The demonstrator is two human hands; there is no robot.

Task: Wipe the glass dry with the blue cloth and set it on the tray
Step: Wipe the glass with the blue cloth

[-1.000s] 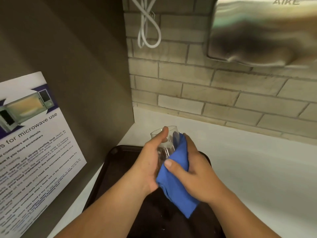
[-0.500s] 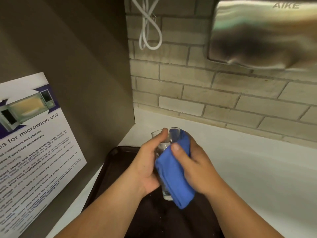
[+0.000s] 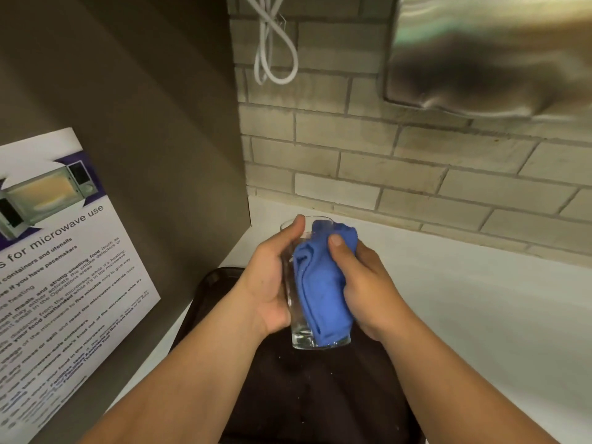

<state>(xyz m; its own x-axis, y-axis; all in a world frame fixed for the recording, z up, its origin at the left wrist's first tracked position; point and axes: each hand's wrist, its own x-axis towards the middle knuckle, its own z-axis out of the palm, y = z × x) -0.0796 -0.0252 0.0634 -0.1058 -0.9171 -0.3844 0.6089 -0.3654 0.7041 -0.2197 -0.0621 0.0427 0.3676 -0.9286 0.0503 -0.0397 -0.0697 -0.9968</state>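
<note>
A clear drinking glass (image 3: 302, 336) is held upright above the dark tray (image 3: 307, 395). My left hand (image 3: 269, 280) grips the glass from its left side, thumb up at the rim. The blue cloth (image 3: 322, 283) is bunched against the glass's right side and over its rim. My right hand (image 3: 362, 280) presses the cloth onto the glass, thumb on top of the cloth. The glass's thick base shows below the cloth; much of its wall is hidden by the hands and cloth.
A white counter (image 3: 480, 315) runs to the right of the tray. A brown panel on the left carries a microwave-use poster (image 3: 61, 267). Behind is a brick wall with a looped white cable (image 3: 272, 49) and a steel wall unit (image 3: 490, 52) overhead.
The cloth has been gathered up and pushed higher along the glass, now reaching over the rim. My right thumb has slid upward. The glass's base has come into view below the cloth.
</note>
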